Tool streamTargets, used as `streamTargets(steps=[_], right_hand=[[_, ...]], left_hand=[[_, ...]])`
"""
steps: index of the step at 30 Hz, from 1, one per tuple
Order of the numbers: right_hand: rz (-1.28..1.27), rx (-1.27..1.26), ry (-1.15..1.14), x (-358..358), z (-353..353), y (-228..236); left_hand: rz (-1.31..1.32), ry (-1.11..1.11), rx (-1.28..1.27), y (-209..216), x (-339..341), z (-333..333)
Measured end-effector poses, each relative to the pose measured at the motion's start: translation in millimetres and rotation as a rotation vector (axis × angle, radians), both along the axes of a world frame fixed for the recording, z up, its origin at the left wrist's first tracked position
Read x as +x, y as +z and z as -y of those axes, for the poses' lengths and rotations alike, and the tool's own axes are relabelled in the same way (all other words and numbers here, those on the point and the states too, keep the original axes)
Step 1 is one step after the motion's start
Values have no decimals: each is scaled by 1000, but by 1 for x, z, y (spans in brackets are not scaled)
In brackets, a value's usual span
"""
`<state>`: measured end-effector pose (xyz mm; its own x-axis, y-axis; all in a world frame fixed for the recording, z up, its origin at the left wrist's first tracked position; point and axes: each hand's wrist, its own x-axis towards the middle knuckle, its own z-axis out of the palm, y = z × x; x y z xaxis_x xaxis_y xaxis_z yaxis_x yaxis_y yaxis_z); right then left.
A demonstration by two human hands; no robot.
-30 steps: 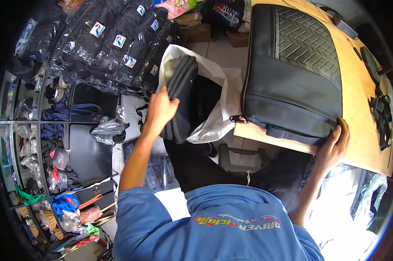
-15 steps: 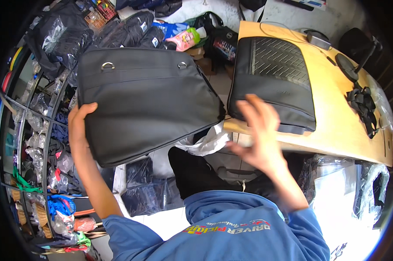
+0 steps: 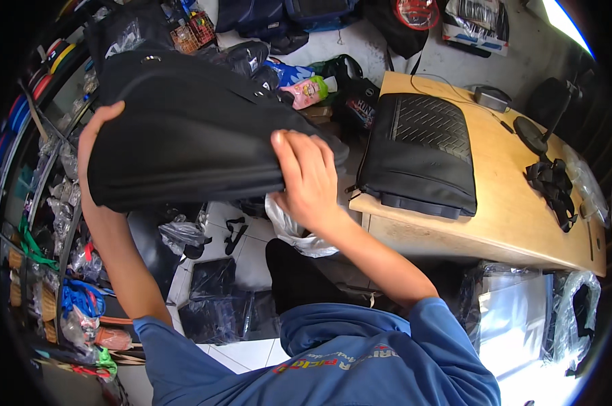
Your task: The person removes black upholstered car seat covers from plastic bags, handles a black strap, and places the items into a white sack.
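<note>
A large black bag with metal rings along its far edge is held up in front of me, its near edge tilted my way. My left hand grips its left side, thumb on top and the other fingers hidden beneath. At the near right corner, my right hand is closed round the edge, its fingers lying over the top. A second black bag, with a textured panel on its far part, lies flat on the wooden table to the right, apart from both hands.
Shelves packed with wrapped goods line the left side. On the table are a black strap bundle, a grey box and a round-based stand. A white plastic bag hangs by the table's near left corner. Dark wrapped packages lie on the tiled floor.
My right hand has moved left from beside the second bag and taken hold of the held bag's right corner. The held bag has shifted left and tilted. The view has moved too.
</note>
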<state>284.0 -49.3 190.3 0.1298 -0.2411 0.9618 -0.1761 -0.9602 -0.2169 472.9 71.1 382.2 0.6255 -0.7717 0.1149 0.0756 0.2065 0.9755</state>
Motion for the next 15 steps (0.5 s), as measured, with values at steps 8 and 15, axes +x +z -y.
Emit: streamTargets(steps=[8,15], right_hand=[[282,193,129,-42,57,104],[438,725,811,-137,118,153]], left_hand=[[393,-725,-187,79,8,27],[665,-238,-433,-30,2,156]])
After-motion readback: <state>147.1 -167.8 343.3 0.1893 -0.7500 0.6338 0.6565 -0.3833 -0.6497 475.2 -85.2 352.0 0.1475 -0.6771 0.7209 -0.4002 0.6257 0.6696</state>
